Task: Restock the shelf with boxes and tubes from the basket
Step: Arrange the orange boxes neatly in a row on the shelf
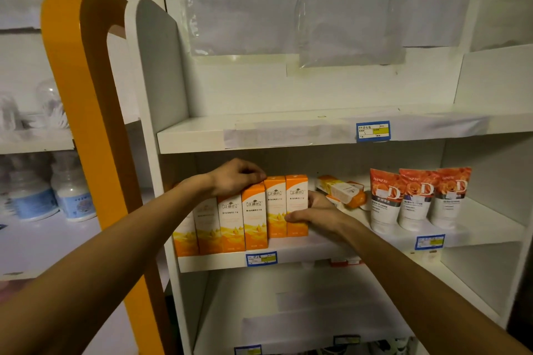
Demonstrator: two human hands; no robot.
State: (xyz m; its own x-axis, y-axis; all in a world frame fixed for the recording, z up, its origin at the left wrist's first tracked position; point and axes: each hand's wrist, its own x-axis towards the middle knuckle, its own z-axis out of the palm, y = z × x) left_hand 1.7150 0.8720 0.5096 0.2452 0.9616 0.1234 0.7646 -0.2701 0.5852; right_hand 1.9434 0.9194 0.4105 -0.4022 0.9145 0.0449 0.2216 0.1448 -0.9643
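A white shelving unit filled the scene in front of me, its upper bay holding only taped plastic sheets against the back wall, with an orange curved end panel standing to its left. Beyond that panel, on a neighbouring shelf at far left, sat blue-and-white jars. On the middle shelf, where I was working, a row of upright orange boxes ran from the left wall toward the centre, the leftmost ones sitting nearer the front edge and the right pair set a little farther back. My left hand lay over the tops of the boxes at the middle of the row, fingers curled down over their upper edges and gripping them. My right hand held the rightmost box by its right side, thumb across the front face and fingers wrapped behind it. Just right of that hand, farther back on the shelf, more orange-and-white boxes lay tumbled on their sides. Three orange-and-white tubes printed with roses stood cap-down in a row on the right part of the same shelf, apart from the boxes. Blue-bordered price labels were stuck along the shelf edges. The basket was out of frame.
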